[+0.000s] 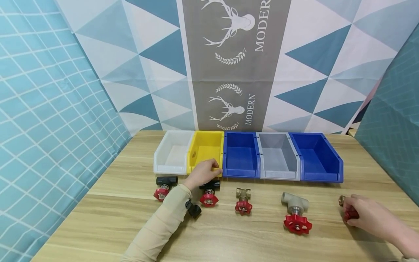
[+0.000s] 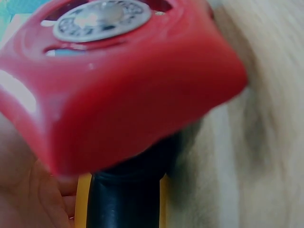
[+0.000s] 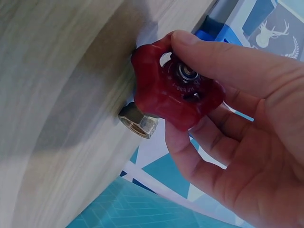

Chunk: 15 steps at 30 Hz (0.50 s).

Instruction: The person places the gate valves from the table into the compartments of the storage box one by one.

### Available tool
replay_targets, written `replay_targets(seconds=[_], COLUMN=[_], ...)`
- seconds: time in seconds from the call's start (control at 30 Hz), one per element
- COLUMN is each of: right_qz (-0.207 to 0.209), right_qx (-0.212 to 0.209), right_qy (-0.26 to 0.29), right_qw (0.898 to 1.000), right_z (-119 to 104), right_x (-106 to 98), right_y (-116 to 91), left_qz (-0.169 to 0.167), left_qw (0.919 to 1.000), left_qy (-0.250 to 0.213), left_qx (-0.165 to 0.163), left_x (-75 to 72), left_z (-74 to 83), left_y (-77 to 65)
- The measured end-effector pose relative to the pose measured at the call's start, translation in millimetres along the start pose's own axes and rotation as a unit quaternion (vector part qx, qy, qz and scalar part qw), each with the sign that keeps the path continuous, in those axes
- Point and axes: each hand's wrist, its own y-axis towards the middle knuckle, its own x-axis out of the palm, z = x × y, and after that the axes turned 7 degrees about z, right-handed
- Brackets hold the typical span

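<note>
At the front lip of the yellow bin (image 1: 209, 145), my left hand (image 1: 203, 172) pinches the edge between thumb and fingers. Just below that hand lies a black pipe valve with a red handwheel (image 1: 209, 199); in the left wrist view its red handwheel (image 2: 142, 99) fills the foreground, hiding most of the fingers. Far to the right, my right hand (image 1: 368, 214) grips a small brass valve by its red handwheel (image 3: 175, 85), thumb on top and fingers beneath. The valve's brass end (image 3: 138, 119) sticks out beside the wheel, close over the table.
A white bin (image 1: 171, 169), a blue bin (image 1: 241, 173), a grey bin (image 1: 279, 174) and another blue bin (image 1: 322, 177) complete the row. In front lie another black valve (image 1: 167, 180), a brass valve (image 1: 243, 194) and a grey valve (image 1: 295, 203) on the wooden table (image 1: 255, 240).
</note>
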Motion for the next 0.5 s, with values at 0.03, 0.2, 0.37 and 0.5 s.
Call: replay_targets(seconds=[0.03, 0.2, 0.37, 0.5], right_qz=[-0.002, 0.014, 0.039, 0.028], right_qx=[0.001, -0.008, -0.012, -0.002], right_qy=[-0.001, -0.009, -0.008, -0.01], right_qw=[1.0, 1.0, 0.999, 1.0], right_z=[-0.5, -0.4, 1.6, 2.8], right_x=[-0.9, -4.1, -5.5, -9.0], right_y=[0.5, 0.6, -1.7, -1.4], left_qz=[0.0, 0.001, 0.0, -0.001], left_qw=[1.0, 1.0, 1.0, 1.0], left_qy=[0.0, -0.002, -0.004, -0.004], left_qx=[0.0, 0.001, 0.001, 0.003], left_x=[-0.1, -1.3, -1.7, -1.0], left_z=[-0.1, 0.1, -0.2, -0.9], left_y=[0.1, -0.1, -0.3, -0.3])
